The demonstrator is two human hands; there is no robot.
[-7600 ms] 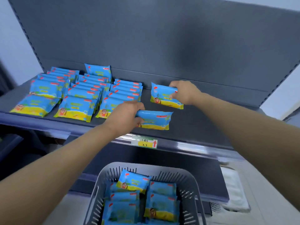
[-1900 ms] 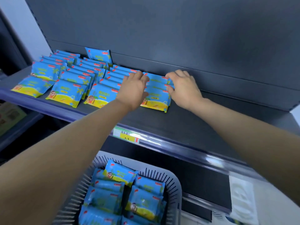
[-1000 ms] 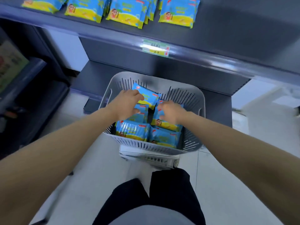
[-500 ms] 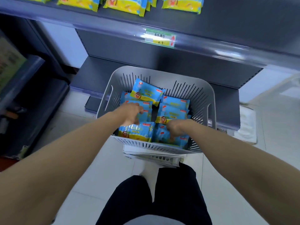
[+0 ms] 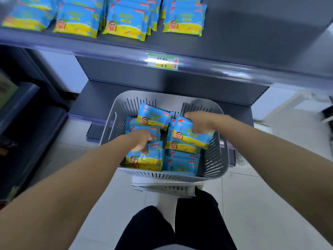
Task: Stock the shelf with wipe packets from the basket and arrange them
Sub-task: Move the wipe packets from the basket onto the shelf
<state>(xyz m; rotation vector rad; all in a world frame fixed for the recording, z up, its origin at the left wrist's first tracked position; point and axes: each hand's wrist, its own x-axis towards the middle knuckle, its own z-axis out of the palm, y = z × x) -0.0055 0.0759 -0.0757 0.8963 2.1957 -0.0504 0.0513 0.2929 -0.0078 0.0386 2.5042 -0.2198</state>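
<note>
A grey slotted basket (image 5: 214, 159) stands on the floor below the shelf and holds several blue-and-yellow wipe packets. My left hand (image 5: 141, 140) grips a packet (image 5: 146, 158) at the basket's near left. My right hand (image 5: 200, 122) grips another packet (image 5: 187, 134), tilted and lifted a little above the pile on the right. One more packet (image 5: 153, 117) leans against the far wall. On the dark shelf (image 5: 252, 42) above, rows of the same packets (image 5: 126, 22) lie flat along the front edge.
A price label (image 5: 163, 61) sits on the shelf's front rail. A lower dark shelf (image 5: 100, 100) runs behind the basket. Another shelving unit (image 5: 21, 112) stands at the left. My legs in black trousers (image 5: 180, 224) are on the white tiled floor.
Both hands left the shelf and dropped into the basket. In the last half second the right hand moved to the far right and raised a packet; the left closed on a near packet.
</note>
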